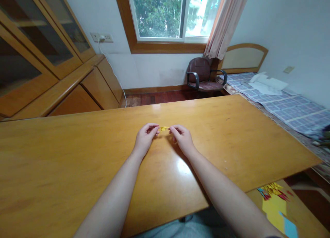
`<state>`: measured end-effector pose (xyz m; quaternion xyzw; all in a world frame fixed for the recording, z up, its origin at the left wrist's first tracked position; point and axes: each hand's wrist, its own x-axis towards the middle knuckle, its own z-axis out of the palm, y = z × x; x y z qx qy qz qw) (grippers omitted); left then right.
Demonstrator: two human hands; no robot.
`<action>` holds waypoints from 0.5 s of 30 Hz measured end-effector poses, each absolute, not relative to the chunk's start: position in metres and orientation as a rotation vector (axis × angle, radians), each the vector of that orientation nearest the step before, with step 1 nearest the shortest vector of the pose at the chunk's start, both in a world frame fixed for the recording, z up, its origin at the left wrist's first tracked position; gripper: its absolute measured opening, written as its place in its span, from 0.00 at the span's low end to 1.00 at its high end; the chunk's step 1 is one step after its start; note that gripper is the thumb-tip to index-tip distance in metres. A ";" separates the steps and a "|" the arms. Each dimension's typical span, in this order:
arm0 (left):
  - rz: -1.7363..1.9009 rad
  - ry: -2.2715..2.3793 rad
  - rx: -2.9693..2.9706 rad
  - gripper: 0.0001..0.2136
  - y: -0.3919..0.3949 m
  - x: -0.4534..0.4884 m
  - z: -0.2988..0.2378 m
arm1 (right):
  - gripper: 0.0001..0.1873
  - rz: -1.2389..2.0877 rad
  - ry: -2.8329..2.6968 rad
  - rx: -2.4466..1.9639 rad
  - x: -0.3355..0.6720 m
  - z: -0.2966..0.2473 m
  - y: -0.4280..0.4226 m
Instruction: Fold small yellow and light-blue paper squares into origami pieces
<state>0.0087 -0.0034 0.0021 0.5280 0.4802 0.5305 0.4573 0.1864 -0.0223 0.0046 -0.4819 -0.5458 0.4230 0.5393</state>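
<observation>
Yellow piece [164, 128], pinched at either end by left hand [144, 136] and right hand [183, 137], over a glossy wooden counter [77, 162], small coloured pieces [273, 189] by a yellow sheet [274, 207] on a lower surface [306, 210], chair [199, 70] near window [160, 14], bed [286, 105] at right.

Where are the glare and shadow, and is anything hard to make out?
Head view: white glare on the desk, dark shadow beside the right forearm; head view: the window's right pane partly washed out, the small yellow piece between the fingers too indistinct to identify.

Glossy wooden table [64, 169], papery scrap [164, 128]; cloth curtain [228, 23]
</observation>
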 end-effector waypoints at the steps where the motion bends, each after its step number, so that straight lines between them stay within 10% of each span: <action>1: 1.309 1.176 1.300 0.16 -0.003 0.008 0.001 | 0.16 1.003 -1.295 -1.149 0.187 0.004 -0.022; 15: 1.223 1.169 1.445 0.10 -0.002 0.007 -0.006 | 0.16 1.053 -1.168 -1.123 0.187 0.003 -0.019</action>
